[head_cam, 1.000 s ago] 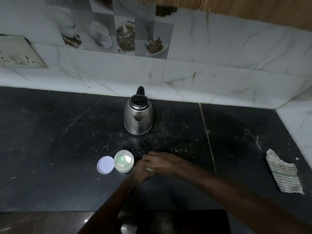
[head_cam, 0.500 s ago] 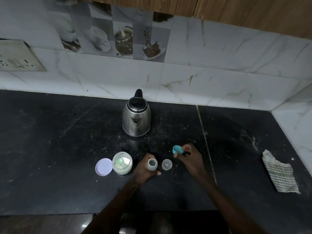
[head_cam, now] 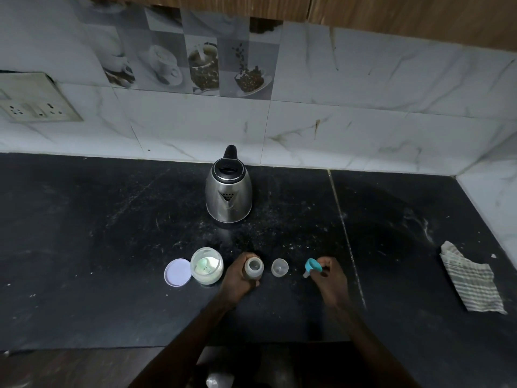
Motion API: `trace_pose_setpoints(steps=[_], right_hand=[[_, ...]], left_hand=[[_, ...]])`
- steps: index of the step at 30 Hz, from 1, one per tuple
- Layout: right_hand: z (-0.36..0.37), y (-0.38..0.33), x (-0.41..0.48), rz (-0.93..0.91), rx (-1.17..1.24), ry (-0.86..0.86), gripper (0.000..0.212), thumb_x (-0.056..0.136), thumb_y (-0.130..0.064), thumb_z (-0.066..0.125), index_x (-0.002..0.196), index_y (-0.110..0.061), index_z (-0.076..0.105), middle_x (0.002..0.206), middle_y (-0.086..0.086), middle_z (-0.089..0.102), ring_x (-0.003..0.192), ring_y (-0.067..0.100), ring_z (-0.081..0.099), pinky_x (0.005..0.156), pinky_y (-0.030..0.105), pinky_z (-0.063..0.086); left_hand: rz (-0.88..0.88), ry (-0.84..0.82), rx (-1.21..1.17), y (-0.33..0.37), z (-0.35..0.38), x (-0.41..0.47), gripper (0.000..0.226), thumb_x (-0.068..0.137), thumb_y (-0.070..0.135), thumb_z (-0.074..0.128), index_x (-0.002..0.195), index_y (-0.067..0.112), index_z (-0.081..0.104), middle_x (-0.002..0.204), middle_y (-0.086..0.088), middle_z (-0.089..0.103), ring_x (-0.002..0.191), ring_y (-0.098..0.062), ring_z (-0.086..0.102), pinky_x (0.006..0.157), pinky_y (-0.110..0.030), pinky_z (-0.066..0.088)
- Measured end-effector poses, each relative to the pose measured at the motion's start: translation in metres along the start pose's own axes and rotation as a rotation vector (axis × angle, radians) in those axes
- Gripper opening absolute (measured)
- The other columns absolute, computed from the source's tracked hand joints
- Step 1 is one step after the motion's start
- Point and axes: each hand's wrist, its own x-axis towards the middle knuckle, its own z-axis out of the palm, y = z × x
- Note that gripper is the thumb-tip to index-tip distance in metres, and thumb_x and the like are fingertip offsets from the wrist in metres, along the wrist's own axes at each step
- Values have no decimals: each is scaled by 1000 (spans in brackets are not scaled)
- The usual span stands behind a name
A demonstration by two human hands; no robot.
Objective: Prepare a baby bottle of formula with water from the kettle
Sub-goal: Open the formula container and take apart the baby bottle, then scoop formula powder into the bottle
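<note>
A small clear baby bottle (head_cam: 254,268) stands open-topped on the black counter, with my left hand (head_cam: 237,278) wrapped around it. My right hand (head_cam: 328,277) pinches the teal collar with its teat (head_cam: 312,266), held low just above the counter to the bottle's right. Between the hands the clear bottle cap (head_cam: 279,267) sits on the counter. Left of the bottle an open jar of formula (head_cam: 207,266) has a pale scoop inside, and its lilac lid (head_cam: 177,272) lies flat beside it. The steel kettle (head_cam: 228,191) stands behind, lid down, spout facing me.
A striped cloth (head_cam: 472,281) lies crumpled at the counter's right end. The tiled wall runs behind the kettle and turns at the right corner. A socket plate (head_cam: 36,103) is on the wall at the left. The counter's front edge is near my forearms.
A second ago both hands were together over the bottle. They have parted: the collar and teat went right in my right hand, the clear cap now rests on the counter, and the bottle stays in my left.
</note>
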Motion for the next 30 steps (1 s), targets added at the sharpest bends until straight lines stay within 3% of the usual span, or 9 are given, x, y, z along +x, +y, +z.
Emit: trace_pose_setpoints(steps=[5,10,14,17,19,22,26,30], right_hand=[[4,-3,8,-24,-203,-40,42,75,-12,81,109,-21,57,105,-2,61,89,17,63,71,19,46],[13,2,18,-199,-595,-154,47,71,-19,79,116,-15,66,112,1,57,101,23,56,88,33,48],[22,6,20,-321,-774,-158,48,71,-16,78,117,-10,69,113,6,65,103,26,56,92,34,48],[26,8,19,-401,-852,-115,49,58,-14,88,105,-7,73,99,8,71,90,27,63,83,38,56],[26,7,17,-457,-870,-101,51,48,-11,93,95,-7,74,89,8,71,80,27,65,74,40,59],[26,11,17,-435,-883,-118,51,59,-12,89,107,-7,73,101,10,70,91,29,63,82,40,57],[23,3,9,-343,-908,-120,66,64,-16,87,127,-9,65,124,11,61,108,31,58,86,42,56],[28,-27,-4,-394,-844,-45,71,62,-4,80,130,-9,60,135,14,54,112,36,55,85,47,56]], left_hand=[[-17,18,16,2,1,-2,62,66,-1,83,119,25,63,112,6,73,106,-15,69,95,-36,55],[-15,28,32,1,4,-6,73,66,-2,80,129,30,60,126,16,70,118,-6,66,103,-30,52],[-19,35,54,2,6,-11,85,71,-1,78,147,28,51,141,17,62,130,3,56,114,-27,44],[-23,105,45,11,11,-18,89,74,1,74,156,21,42,154,12,51,141,5,45,119,-17,33],[18,176,58,17,13,-24,91,76,-2,73,157,20,40,159,13,45,148,0,38,122,-18,28],[126,228,109,29,15,-37,95,73,-13,66,158,18,37,164,11,39,153,-6,32,125,-23,24],[326,217,244,51,6,-48,108,58,-25,55,158,10,36,167,6,35,157,-17,27,127,-31,22],[413,268,339,76,-21,-55,84,71,2,48,155,5,40,164,-4,41,156,-20,30,127,-34,22]])
